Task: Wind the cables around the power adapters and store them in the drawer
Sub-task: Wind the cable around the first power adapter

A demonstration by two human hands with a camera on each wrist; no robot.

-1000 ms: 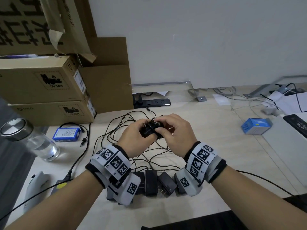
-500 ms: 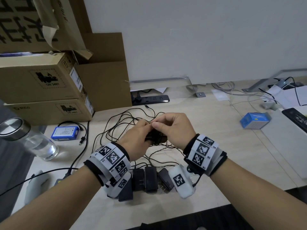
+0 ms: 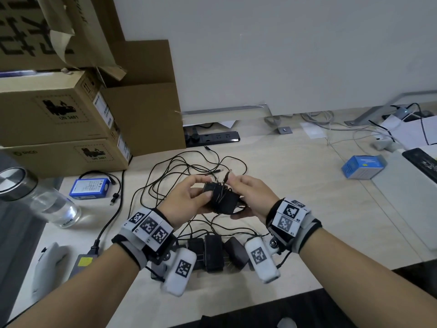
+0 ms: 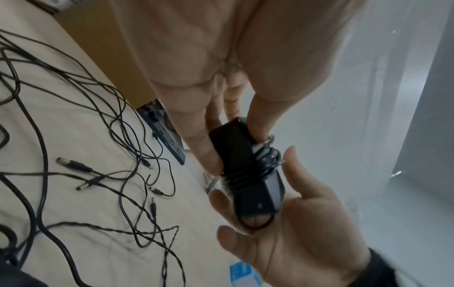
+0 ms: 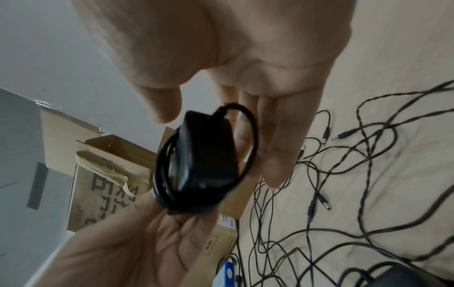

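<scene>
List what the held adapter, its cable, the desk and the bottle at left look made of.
Adapter: matte black plastic by its dull moulded shell. Cable: thin black wire, likely rubbery sheath, since it wraps in tight turns. Desk: pale wood-look top, probably laminate; grain faint. Bottle: clear body, glass or plastic, under a brushed metal-looking cap.

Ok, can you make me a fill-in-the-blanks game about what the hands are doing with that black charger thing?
1. Both hands hold one black power adapter with its ____ wound around it.
2. The left hand grips the adapter's ____ end, as the head view shows.
3. Beside the cardboard boxes lies a battery pack coloured ____.
4. The other adapters lie on the ____.

Missing words: cable; left; blue; table
</scene>
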